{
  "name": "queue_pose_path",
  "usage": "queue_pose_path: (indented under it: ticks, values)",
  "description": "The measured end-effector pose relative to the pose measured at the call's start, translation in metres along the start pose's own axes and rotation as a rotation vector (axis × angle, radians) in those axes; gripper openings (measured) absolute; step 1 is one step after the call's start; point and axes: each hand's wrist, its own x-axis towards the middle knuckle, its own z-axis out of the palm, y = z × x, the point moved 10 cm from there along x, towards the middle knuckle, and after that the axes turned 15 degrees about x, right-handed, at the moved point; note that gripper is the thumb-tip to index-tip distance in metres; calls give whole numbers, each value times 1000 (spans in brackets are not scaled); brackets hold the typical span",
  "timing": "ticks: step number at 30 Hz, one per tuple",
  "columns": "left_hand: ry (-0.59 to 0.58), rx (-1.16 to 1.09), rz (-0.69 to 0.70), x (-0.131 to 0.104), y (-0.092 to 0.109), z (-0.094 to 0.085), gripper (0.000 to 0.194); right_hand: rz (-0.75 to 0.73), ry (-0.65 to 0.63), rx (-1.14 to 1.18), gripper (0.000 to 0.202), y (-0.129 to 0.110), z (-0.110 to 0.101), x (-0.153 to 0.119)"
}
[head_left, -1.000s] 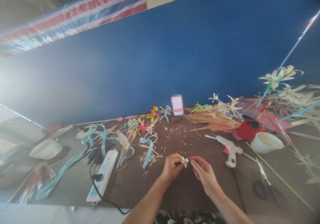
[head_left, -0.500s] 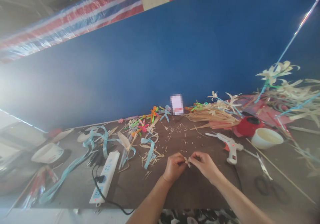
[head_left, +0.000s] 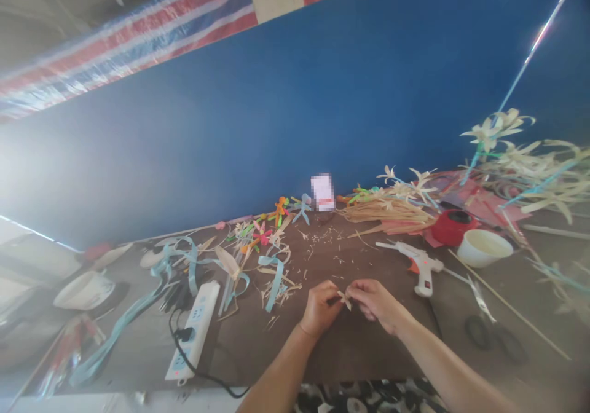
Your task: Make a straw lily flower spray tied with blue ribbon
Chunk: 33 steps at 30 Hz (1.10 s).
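My left hand pinches a small pale straw flower between thumb and fingers, low over the brown table. Close against it from the other side, my right hand has thumb and forefinger pressed together at the flower's upper edge, its other fingers curled. The flower has short pointed petals; its middle is partly hidden by fingertips. To the right of my hands lies a white glue gun, with scissors beyond it, their black handles toward me. Pale straw scraps are scattered just past my fingers.
A white power strip with a black cord lies left, beside blue ribbon. Colourful pipe-cleaner figures sit at the back. A white cup, a red object and finished straw flowers stand right. A blue wall rises behind.
My right hand has turned slightly, its lower fingers now showing more below the pinch. The flower shows a little more between my hands. The view has shifted slightly to the right.
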Motion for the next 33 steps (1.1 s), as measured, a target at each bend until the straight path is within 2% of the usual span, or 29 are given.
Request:
queue_pose_path:
  ticks: [6, 11, 16, 23, 33]
  values:
    - [-4, 2, -3, 0, -1, 1, 12, -43, -42, 10, 19, -5, 1, 0]
    - [-12, -4, 4, -1, 1, 2, 13, 62, -28, 76, 10, 4, 2, 3]
    - [-44, -24, 17, -1, 4, 3, 12, 105, -30, 111, 8, 10, 2, 5]
    - [-67, -10, 44, -1, 5, 7, 13, 149, -40, 129, 11, 20, 0, 10]
    - [-62, -14, 68, 0, 8, 6, 16, 149, -154, 90, 26, 11, 6, 2]
